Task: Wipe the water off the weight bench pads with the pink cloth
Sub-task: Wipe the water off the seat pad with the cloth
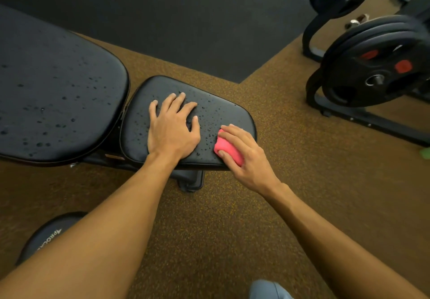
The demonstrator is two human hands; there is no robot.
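Left hand [173, 128] and right hand [246, 156] on a wet seat pad [223, 112].
The left hand lies flat, fingers spread, among beads of water. The right hand grips a bunched pink cloth [226, 149] against the pad's near right edge. The larger back pad [58, 101] at left is spotted with drops too. Weight plates [377, 66] hang on a rack at right, above the brown floor [232, 217].

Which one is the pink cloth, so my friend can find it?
Look at the black weight bench: a long pad on the left, a smaller seat pad beside it, both dotted with water drops. At the seat pad's near right edge, the right hand grips a bunched cloth. It is the only bright pink thing there; the left hand beside it lies flat, holding nothing.
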